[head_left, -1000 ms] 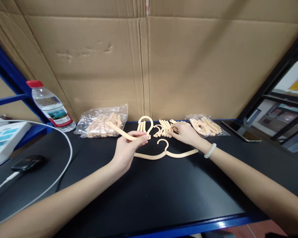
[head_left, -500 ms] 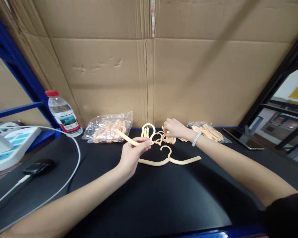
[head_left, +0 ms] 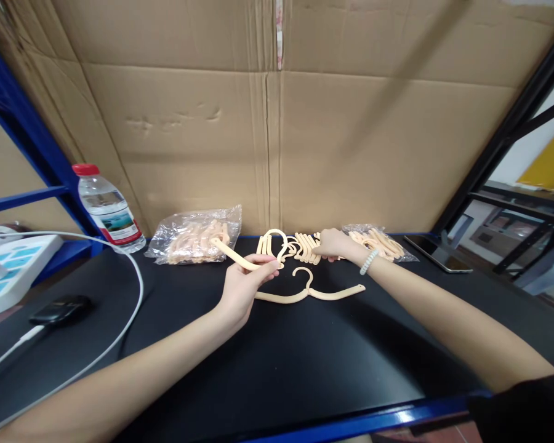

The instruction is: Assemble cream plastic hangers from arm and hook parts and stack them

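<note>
My left hand (head_left: 240, 286) pinches a partly assembled cream plastic hanger (head_left: 234, 255), one arm with a hook joined to it, raised above the table. My right hand (head_left: 336, 244) reaches to the back, fingers curled down among loose hanger arms (head_left: 306, 246); what lies under the fingertips is hidden. Between the hands and nearer to me, a hanger with two arms and a hook (head_left: 335, 295) lies flat on the black table, its left end partly behind my left hand. Several loose hooks (head_left: 293, 247) lie beside the arms.
A clear bag of hanger parts (head_left: 189, 237) lies at back left, another bag of parts (head_left: 379, 242) at back right near a phone-like device (head_left: 438, 252). A water bottle (head_left: 109, 209), white cable (head_left: 141, 289), black device (head_left: 61, 310) and power strip (head_left: 21, 267) occupy the left.
My right hand has shifted to the right along the row of loose arms, uncovering several of them. My left hand keeps its hold on the hanger. The view has turned slightly.
</note>
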The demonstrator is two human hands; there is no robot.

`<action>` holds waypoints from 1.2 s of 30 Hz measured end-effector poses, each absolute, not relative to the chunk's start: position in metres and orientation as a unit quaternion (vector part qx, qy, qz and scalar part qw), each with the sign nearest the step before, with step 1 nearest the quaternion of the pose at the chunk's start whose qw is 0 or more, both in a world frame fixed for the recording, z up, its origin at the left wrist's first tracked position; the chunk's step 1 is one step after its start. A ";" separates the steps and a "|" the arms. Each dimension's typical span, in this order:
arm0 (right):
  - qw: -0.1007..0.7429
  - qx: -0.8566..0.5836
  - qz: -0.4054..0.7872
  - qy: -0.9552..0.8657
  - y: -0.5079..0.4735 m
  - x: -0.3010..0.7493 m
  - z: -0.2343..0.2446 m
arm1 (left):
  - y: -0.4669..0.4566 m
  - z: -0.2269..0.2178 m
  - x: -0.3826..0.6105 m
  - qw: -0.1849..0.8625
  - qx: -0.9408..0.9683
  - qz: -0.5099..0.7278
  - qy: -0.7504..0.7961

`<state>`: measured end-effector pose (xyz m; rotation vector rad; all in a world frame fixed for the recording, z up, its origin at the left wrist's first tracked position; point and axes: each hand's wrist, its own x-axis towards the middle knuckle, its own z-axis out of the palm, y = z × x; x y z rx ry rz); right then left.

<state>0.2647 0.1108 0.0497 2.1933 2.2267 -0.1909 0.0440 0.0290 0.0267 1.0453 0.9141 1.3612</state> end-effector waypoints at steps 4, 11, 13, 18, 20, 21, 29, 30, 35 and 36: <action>0.004 0.737 -0.094 0.670 0.108 0.262 0.039 | 0.027 0.027 0.045 0.568 0.446 0.574 0.385; -0.007 0.748 -0.159 0.644 0.110 0.263 0.038 | 0.023 0.026 0.047 0.574 0.453 0.569 0.376; -0.008 0.751 -0.169 0.638 0.111 0.265 0.039 | 0.022 0.026 0.048 0.575 0.454 0.569 0.373; -0.015 0.762 -0.189 0.620 0.112 0.265 0.041 | 0.020 0.026 0.049 0.579 0.452 0.569 0.369; -0.021 0.767 -0.198 0.610 0.111 0.264 0.043 | 0.019 0.027 0.049 0.580 0.453 0.568 0.368; -0.025 0.770 -0.204 0.604 0.110 0.264 0.044 | 0.018 0.027 0.049 0.581 0.454 0.568 0.366; -0.091 0.756 -0.307 0.570 0.100 0.289 0.055 | 0.017 0.027 0.049 0.578 0.462 0.569 0.359; -0.103 0.749 -0.328 0.567 0.099 0.294 0.056 | 0.017 0.027 0.049 0.579 0.461 0.568 0.360; -0.184 0.688 -0.432 0.553 0.092 0.319 0.060 | 0.017 0.027 0.050 0.593 0.443 0.564 0.364; -0.208 0.670 -0.450 0.552 0.090 0.322 0.061 | 0.016 0.027 0.050 0.596 0.441 0.563 0.365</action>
